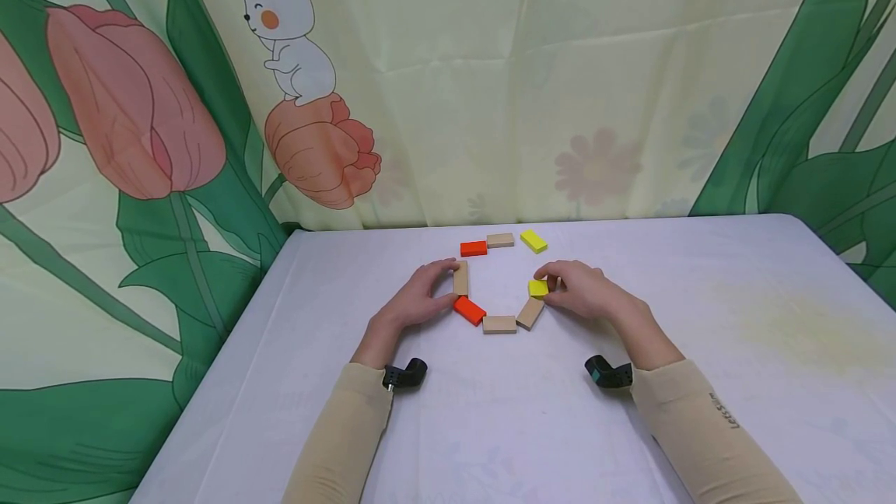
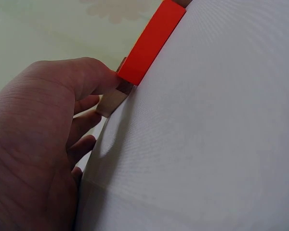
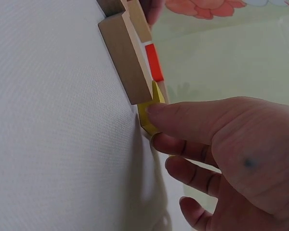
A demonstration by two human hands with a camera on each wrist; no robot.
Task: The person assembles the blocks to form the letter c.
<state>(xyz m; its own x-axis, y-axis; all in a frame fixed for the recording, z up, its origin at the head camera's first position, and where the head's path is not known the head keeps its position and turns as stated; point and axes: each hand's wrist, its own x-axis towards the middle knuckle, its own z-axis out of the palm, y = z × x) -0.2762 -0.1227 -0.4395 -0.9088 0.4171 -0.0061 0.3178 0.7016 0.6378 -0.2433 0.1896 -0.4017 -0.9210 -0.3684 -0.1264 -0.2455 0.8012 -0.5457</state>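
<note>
Several flat blocks lie in a ring on the white table (image 1: 700, 379). My left hand (image 1: 448, 284) (image 2: 94, 91) pinches the wooden block (image 1: 460, 278) (image 2: 111, 100) on the ring's left side, and its thumb touches the end of a red block (image 1: 469, 309) (image 2: 151, 41). My right hand (image 1: 549, 286) (image 3: 156, 126) pinches a small yellow block (image 1: 537, 288) (image 3: 145, 120) on the right side, just above a slanted wooden block (image 1: 530, 313) (image 3: 127, 57). Another wooden block (image 1: 499, 324) closes the near side.
At the ring's far side lie a red block (image 1: 473, 248), a wooden block (image 1: 500, 240) and a yellow block (image 1: 533, 240). A flowered curtain (image 1: 420, 99) hangs behind the table. Black wrist cameras (image 1: 406, 374) sit on both beige sleeves.
</note>
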